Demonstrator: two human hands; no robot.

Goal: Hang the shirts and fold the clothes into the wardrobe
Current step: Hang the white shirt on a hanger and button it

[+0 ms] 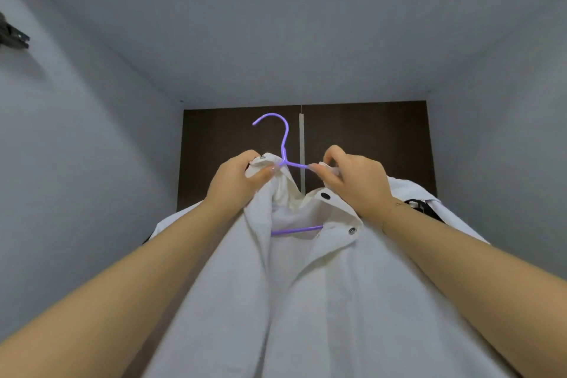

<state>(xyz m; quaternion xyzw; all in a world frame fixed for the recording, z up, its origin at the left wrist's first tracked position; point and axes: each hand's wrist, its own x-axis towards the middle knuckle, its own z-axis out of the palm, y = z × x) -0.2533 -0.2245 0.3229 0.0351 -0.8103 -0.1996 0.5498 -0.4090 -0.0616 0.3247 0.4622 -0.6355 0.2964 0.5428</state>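
Grey walls and dark wardrobe doors (368,144) behind, white shirt (306,285) draped on purple hanger (285,144), left hand (236,184) and right hand (359,184) each pinched collar beside the hanger's neck.

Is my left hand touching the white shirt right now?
Touching. The head view shows the left hand gripping the white shirt collar beside the purple hanger.

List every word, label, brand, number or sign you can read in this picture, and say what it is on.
None can be read.
The white shirt, the purple hanger and the dark wardrobe doors show no text.
The dark tag near the right hand is too small and blurred to tell whether it bears print.
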